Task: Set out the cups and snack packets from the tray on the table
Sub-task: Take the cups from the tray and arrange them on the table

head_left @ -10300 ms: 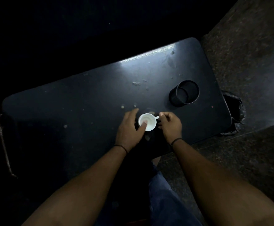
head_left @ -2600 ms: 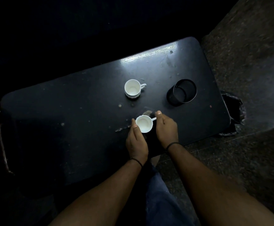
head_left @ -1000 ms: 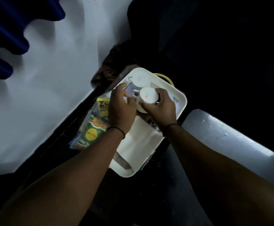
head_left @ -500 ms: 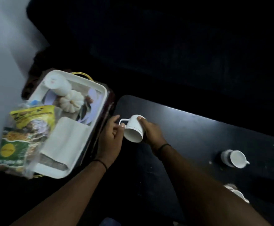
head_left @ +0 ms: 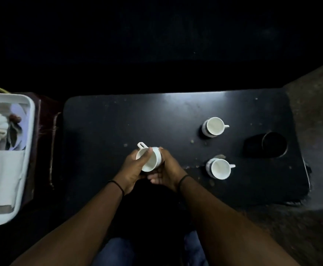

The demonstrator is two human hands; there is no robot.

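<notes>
While you've got the third cup [head_left: 150, 159] tipped on its side over the bench [head_left: 103, 120], both hands' fingers [head_left: 147, 153] wrapped round it, handle pointing far-left, you'll probably want it upright before setting down.

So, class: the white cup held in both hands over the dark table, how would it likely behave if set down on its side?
The held cup looks rigid and glazed, so probably slippery and breakable. Its round body might roll until the handle stops it.
</notes>
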